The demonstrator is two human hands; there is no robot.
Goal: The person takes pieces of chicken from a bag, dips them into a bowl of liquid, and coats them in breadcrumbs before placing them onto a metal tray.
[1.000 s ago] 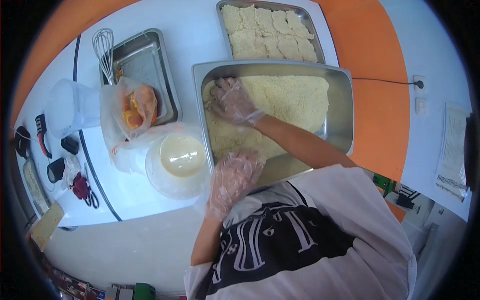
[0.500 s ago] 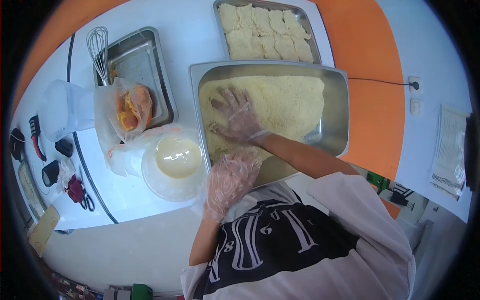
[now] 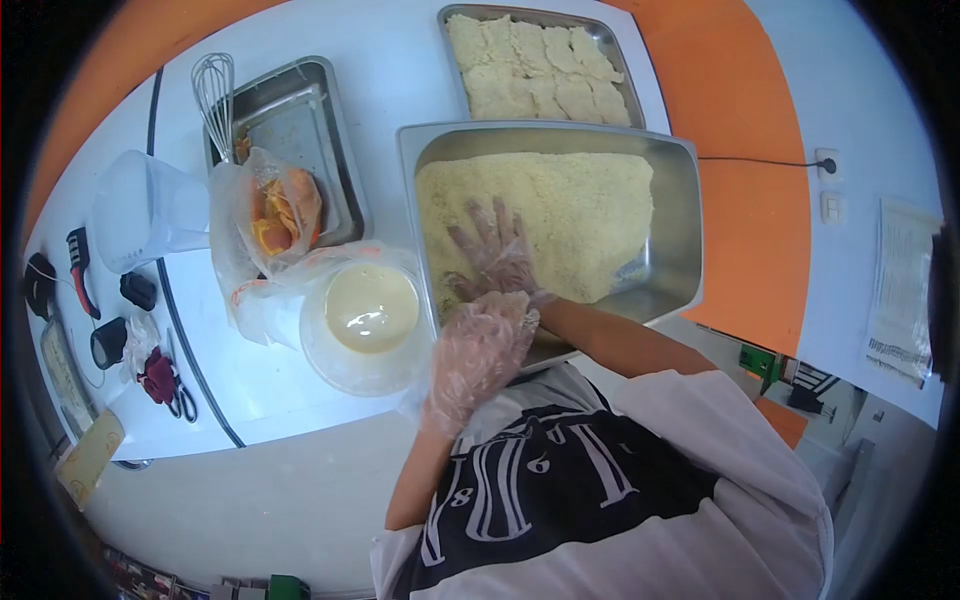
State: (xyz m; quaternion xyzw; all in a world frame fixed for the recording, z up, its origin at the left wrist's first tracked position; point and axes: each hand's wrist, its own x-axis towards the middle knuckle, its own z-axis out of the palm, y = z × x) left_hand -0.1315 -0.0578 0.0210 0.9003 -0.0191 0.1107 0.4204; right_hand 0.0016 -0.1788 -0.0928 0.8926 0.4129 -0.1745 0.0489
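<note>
A deep steel tray (image 3: 675, 215) holds a wide layer of pale yellow crumbs (image 3: 590, 190). Flat on the crumbs lies my right hand (image 3: 498, 250), in a clear plastic glove, its fingers spread. My left hand (image 3: 480, 350), also gloved, is at the tray's near left edge, beside my right wrist. Its fingers are pressed together, and what they hold, if anything, is hidden. Left of it stands a white tub with a creamy liquid batter (image 3: 372, 308). Behind the deep tray, a second tray holds flat crumb-coated pieces (image 3: 540, 70).
At the left are a steel pan (image 3: 345, 165) with a whisk (image 3: 213, 95), a plastic bag with orange pieces (image 3: 280, 215) and a clear jug (image 3: 150, 210). Farther left lie a black-and-red tool (image 3: 82, 270) and scissors (image 3: 182, 400). A cable (image 3: 750, 160) runs rightward to a socket.
My right hand has shifted right and toward me over the crumbs. My left hand has moved slightly right, closer to my right wrist. The view has shifted a little.
</note>
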